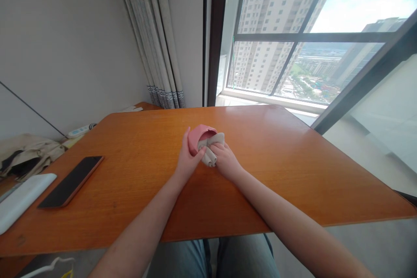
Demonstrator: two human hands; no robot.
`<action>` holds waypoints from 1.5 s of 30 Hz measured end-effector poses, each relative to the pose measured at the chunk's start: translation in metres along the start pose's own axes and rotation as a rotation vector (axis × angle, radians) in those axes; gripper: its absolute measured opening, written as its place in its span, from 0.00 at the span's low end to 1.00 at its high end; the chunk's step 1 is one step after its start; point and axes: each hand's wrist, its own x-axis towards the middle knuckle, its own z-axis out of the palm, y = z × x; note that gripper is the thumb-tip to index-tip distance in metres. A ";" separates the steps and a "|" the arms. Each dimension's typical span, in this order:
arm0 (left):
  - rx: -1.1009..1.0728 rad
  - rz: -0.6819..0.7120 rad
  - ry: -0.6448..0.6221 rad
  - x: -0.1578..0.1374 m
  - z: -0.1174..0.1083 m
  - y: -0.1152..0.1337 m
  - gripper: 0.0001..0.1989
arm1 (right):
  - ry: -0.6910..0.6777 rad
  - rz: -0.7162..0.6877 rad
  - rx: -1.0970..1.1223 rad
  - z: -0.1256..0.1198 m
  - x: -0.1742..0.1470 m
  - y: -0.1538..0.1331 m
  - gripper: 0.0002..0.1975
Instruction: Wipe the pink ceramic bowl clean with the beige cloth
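A pink bowl-like vessel (194, 138) is tilted on its side above the middle of the wooden table (146, 139), its opening turned toward my right hand. My left hand (188, 156) grips it from the left, with the thumb at the near rim. A light grey cloth (210, 158) is bunched at the opening and partly inside. My right hand (224, 158) is closed on the cloth, fingers pushed into its folds. The fingertips of my right hand are hidden by the cloth.
A dark phone (72, 181) lies at the left of the table, beside a white flat object (24, 200). Beige fabric (31, 152) and a power strip (80, 131) are at the left edge. Behind the table are a curtain (159, 43) and a window (276, 37).
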 end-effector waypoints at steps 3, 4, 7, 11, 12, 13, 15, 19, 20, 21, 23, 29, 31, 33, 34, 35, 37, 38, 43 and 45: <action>0.109 0.041 -0.061 0.007 -0.017 0.006 0.36 | -0.033 -0.054 -0.016 -0.005 0.004 0.001 0.10; 0.124 0.032 -0.080 0.009 -0.020 0.007 0.35 | -0.037 -0.072 -0.031 -0.006 0.005 0.002 0.10; 0.038 -0.047 -0.085 0.008 -0.015 0.006 0.41 | -0.026 -0.088 -0.064 -0.005 0.004 0.004 0.10; -0.124 -0.054 -0.040 -0.003 0.008 0.001 0.46 | 0.016 -0.032 -0.091 0.001 -0.001 0.006 0.11; -0.112 -0.025 -0.032 -0.004 0.011 0.001 0.45 | 0.020 -0.027 -0.088 0.002 -0.002 0.006 0.11; -0.082 0.004 -0.028 -0.005 0.011 0.000 0.43 | 0.018 -0.026 -0.077 0.002 -0.002 0.006 0.11; 0.010 0.048 -0.016 -0.003 0.005 0.001 0.37 | -0.008 -0.030 -0.049 0.001 0.000 0.005 0.11; 0.225 0.067 -0.010 0.004 -0.017 0.007 0.33 | -0.072 -0.078 -0.044 -0.006 0.005 0.003 0.11; 0.248 0.055 -0.012 0.005 -0.019 0.009 0.34 | -0.074 -0.089 -0.053 -0.006 0.006 0.003 0.11; 0.245 0.037 -0.016 0.005 -0.019 0.011 0.36 | -0.066 -0.094 -0.062 -0.007 0.006 0.003 0.11; 0.181 0.003 -0.011 0.002 -0.014 0.013 0.42 | -0.035 -0.089 -0.074 -0.006 0.004 0.003 0.11; 0.108 0.062 0.006 -0.002 0.001 0.010 0.39 | 0.005 -0.058 -0.050 -0.002 0.001 0.003 0.11; 0.164 0.089 -0.008 0.002 -0.009 0.011 0.34 | -0.027 -0.067 -0.025 -0.003 0.002 0.001 0.11; 0.234 0.092 -0.039 0.006 -0.020 0.013 0.33 | -0.066 -0.077 -0.020 -0.004 0.004 0.000 0.11; 0.259 0.083 -0.056 0.008 -0.024 0.014 0.33 | -0.081 -0.081 -0.027 -0.004 0.004 0.000 0.11; 0.266 0.064 -0.071 0.009 -0.027 0.015 0.34 | -0.089 -0.084 -0.038 -0.004 0.004 0.000 0.11; 0.184 -0.005 -0.080 0.008 -0.024 0.015 0.39 | -0.081 -0.080 -0.071 -0.003 0.003 0.002 0.10; 0.101 -0.041 -0.082 0.006 -0.019 0.014 0.41 | -0.066 -0.070 -0.087 -0.002 0.001 0.004 0.10; -0.090 0.013 -0.041 -0.005 0.009 0.006 0.46 | 0.011 -0.003 -0.098 0.000 -0.002 0.010 0.10; -0.009 0.084 -0.022 -0.005 0.007 0.006 0.41 | 0.004 -0.016 -0.075 -0.001 -0.001 0.009 0.10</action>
